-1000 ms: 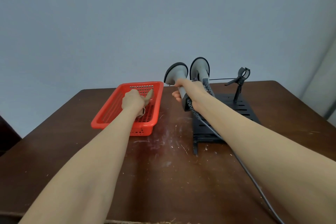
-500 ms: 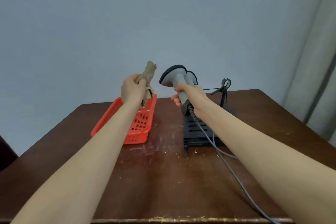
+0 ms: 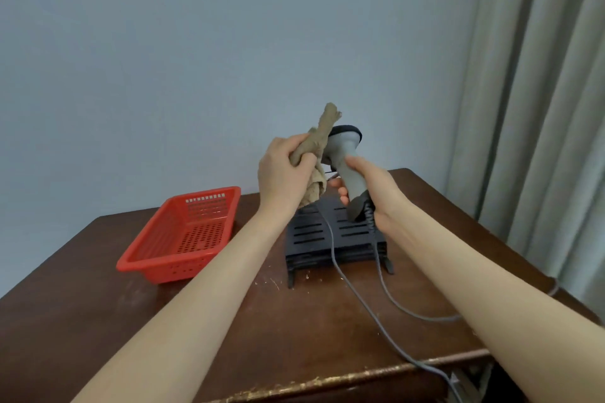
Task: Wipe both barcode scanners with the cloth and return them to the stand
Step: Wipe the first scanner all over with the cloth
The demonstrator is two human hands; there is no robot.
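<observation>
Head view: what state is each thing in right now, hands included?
Right hand: grips the grey barcode scanner by its handle, above the black slotted stand.
Left hand: grips the bunched brown cloth beside the scanner's head.
Stand: on the brown wooden table; second scanner hidden.
Red plastic basket: upright, left of the stand.
Grey cables: slack, trailing across the table.
</observation>
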